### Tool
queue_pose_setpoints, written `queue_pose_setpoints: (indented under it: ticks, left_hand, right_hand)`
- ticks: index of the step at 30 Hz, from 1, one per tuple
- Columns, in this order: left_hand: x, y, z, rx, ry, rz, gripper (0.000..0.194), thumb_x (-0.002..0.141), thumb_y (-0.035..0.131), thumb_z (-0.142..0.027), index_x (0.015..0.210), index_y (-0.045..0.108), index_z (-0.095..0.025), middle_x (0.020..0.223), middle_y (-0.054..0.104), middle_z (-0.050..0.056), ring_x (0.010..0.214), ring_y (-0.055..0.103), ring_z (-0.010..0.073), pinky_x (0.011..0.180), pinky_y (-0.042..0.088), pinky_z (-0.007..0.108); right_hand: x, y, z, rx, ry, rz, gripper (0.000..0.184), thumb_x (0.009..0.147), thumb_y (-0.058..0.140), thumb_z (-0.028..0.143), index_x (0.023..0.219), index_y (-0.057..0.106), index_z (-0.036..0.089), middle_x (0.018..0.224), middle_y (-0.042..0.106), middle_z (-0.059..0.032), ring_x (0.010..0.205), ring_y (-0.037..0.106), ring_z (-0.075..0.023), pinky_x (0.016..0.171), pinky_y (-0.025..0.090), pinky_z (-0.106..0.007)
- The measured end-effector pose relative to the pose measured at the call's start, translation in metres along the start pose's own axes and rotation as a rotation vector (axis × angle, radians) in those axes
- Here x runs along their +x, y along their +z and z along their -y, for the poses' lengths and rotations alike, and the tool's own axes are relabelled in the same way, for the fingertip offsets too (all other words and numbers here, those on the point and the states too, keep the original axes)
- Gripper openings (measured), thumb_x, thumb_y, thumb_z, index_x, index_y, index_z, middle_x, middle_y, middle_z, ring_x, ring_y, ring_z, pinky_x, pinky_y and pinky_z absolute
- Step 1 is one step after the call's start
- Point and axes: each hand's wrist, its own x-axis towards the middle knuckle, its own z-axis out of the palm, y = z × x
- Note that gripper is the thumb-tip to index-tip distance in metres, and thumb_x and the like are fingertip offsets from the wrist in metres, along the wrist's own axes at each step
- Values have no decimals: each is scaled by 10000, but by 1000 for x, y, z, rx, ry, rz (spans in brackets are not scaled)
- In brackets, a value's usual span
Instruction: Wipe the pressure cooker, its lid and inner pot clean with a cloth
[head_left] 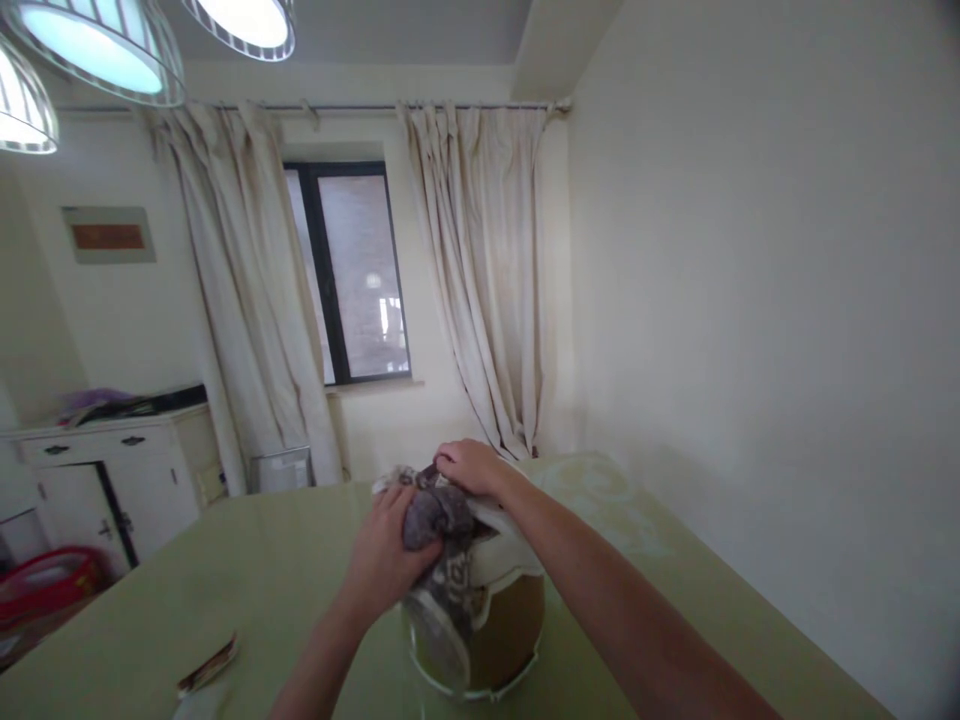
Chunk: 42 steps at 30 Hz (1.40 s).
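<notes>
A bunched grey-brown and white patterned cloth point(439, 515) lies over the top of a round brown container point(517, 625) with a wavy white trim, which stands on the green table point(285, 570). From the left side, my left hand point(391, 552) grips the cloth, its thumb pressed into the folds. My right hand point(474, 467) reaches across the container's far top edge, its fingers curled onto the cloth. One end of the cloth hangs down the container's near left side. The cloth and my hands hide the inside of the container.
A small flat packet point(208, 667) lies on the table at the front left. Beyond the table's left edge are a red basin point(64, 590) and a white cabinet point(150, 450). A bare wall point(750, 300) runs along the right.
</notes>
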Motion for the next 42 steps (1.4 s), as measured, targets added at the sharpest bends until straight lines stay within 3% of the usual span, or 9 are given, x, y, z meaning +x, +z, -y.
queue_pose_setpoints:
  ticks: [5,10,13,17,22,27,31,35,42]
  left_hand:
    - [-42,24,-80,220,203,91,518,649,868,-369,1120,671,-280,1244,660,89,1139,581,359,977,525,540]
    - [-20,36,-106,267,264,177,603,621,889,-424,1152,659,-255,1279,645,112,1159,573,387,932,551,547]
    - [-2,20,-86,157,261,222,593,590,876,-382,1130,668,-249,1271,650,101,1218,567,374,1026,524,529]
    - [11,3,-23,17,117,118,527,666,733,-249,1186,650,-238,1296,654,100,1272,575,330,1121,460,508]
    - [40,16,57,-253,-178,-12,361,747,645,-355,1066,628,-188,1023,721,94,1010,678,312,967,538,487]
    - [43,24,79,-434,-251,10,350,749,645,-400,1049,620,-222,967,775,49,922,727,289,899,587,443]
    - [5,9,52,-356,-168,-38,494,724,682,-333,1205,619,-236,1124,772,57,1052,716,322,967,568,484]
    - [-32,-1,-10,-141,130,94,587,622,712,-168,1196,662,-282,1201,730,60,1143,665,319,1009,546,472]
    - [-22,23,-88,183,260,189,462,655,865,-364,1059,669,-252,1145,682,94,1076,603,342,917,541,498]
  right_hand:
    - [2,1,-3,12,7,12,370,1016,439,357,1166,767,271,1203,781,-59,1101,687,-228,896,461,-314]
    - [9,3,-9,6,19,56,332,1002,479,333,1159,766,273,1171,794,-33,1076,694,-214,874,469,-298]
    - [10,2,-8,13,22,57,335,1003,484,342,1171,763,261,1199,789,-40,1087,698,-215,883,477,-299]
    - [4,2,-5,46,18,19,366,1003,477,367,1232,744,267,1260,770,-40,1143,693,-212,910,483,-298]
    - [2,3,-6,82,34,-7,368,980,499,376,1241,743,287,1264,768,-30,1153,694,-209,923,490,-302]
    - [2,5,-8,87,48,-16,386,968,500,408,1244,742,288,1257,771,-46,1155,695,-234,917,493,-328]
    - [4,5,-7,79,46,-11,367,954,509,398,1209,757,306,1238,777,-35,1135,702,-241,897,494,-332]
    - [5,5,-7,81,44,-10,339,956,509,403,1165,767,334,1200,785,-17,1106,703,-240,898,486,-338]
    - [3,3,-7,92,51,14,327,973,496,385,1148,763,314,1140,795,-19,1063,702,-228,845,473,-311]
